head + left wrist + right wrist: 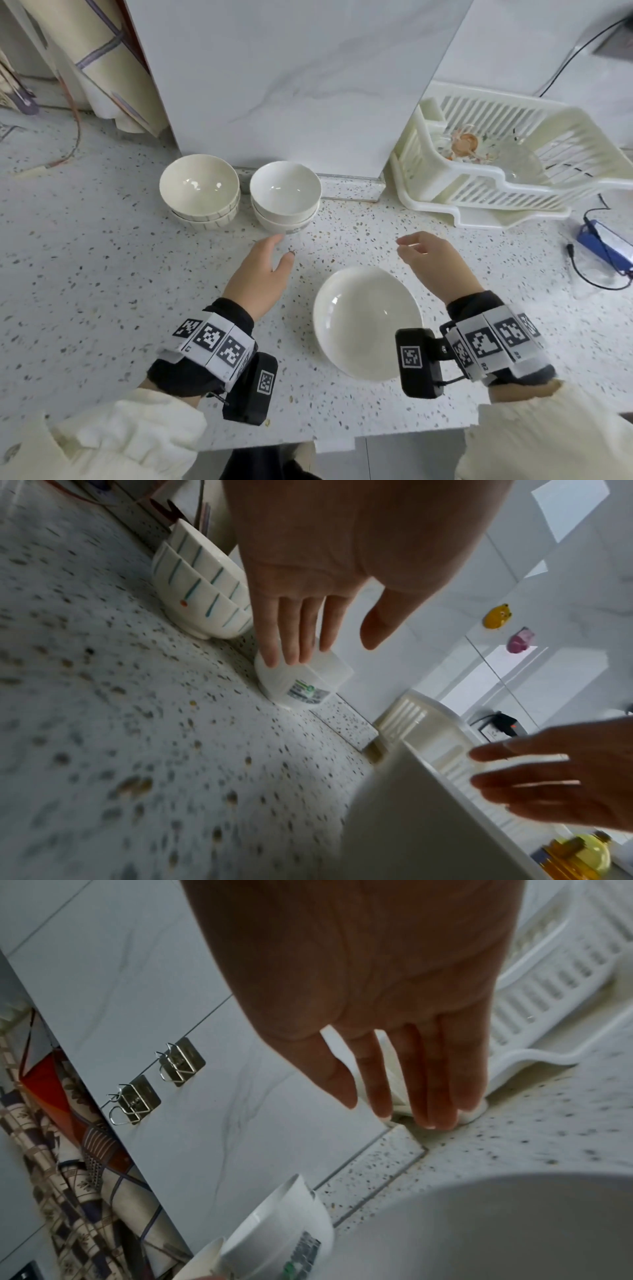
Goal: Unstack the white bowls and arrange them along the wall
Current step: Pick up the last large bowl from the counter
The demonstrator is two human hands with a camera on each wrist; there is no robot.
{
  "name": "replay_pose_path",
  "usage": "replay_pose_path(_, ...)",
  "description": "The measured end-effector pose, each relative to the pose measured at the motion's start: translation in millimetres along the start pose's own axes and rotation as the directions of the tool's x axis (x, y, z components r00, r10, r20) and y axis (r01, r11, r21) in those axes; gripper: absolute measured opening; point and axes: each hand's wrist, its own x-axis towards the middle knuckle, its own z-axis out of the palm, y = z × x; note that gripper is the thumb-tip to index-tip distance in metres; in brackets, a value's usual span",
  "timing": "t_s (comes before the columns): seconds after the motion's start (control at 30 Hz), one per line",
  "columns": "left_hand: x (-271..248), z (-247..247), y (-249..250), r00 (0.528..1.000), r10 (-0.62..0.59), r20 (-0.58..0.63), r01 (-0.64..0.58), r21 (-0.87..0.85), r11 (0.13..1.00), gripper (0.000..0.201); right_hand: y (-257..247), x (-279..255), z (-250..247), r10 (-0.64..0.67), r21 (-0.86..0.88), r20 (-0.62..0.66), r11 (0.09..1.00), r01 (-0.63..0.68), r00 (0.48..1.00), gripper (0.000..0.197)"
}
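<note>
Two stacks of white bowls stand by the wall. The plain white stack (286,195) (301,680) (287,1240) carries a label on its lower bowl. Left of it stands the striped stack (200,192) (202,588). My left hand (265,270) (308,631) hovers just in front of the plain stack with straight fingers, holding nothing. My right hand (428,255) (404,1074) hangs above the counter to the right, fingers relaxed and empty. A white shallow plate (366,322) (496,1231) lies between my wrists near the counter's front.
A cream plastic dish rack (479,192) (548,996) with a glass bowl in it stands at the right against the wall. A blue device with a black cable (603,243) lies at the far right. Metal hooks (157,1080) are fixed on the wall tile.
</note>
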Motion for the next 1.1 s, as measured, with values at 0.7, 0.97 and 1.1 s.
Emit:
replay_pose_path(0.7,-52,70,16,0.992,-0.022,0.128,0.022,0.003,1.0,0.045,91,-41,26,0.139,0.154,0.145,0.975,-0.161,0.98,0.035)
replay_pose_path(0.97,-23,79,26,0.98,-0.104,0.171,0.108,-0.02,0.994,0.046,82,-11,25,0.189,0.587,0.181,0.766,-0.261,0.965,0.041)
replay_pose_path(1.1,2,77,31,0.97,-0.124,0.209,0.147,-0.097,0.984,0.046,72,3,25,0.154,0.661,0.197,0.708,-0.247,0.968,0.04)
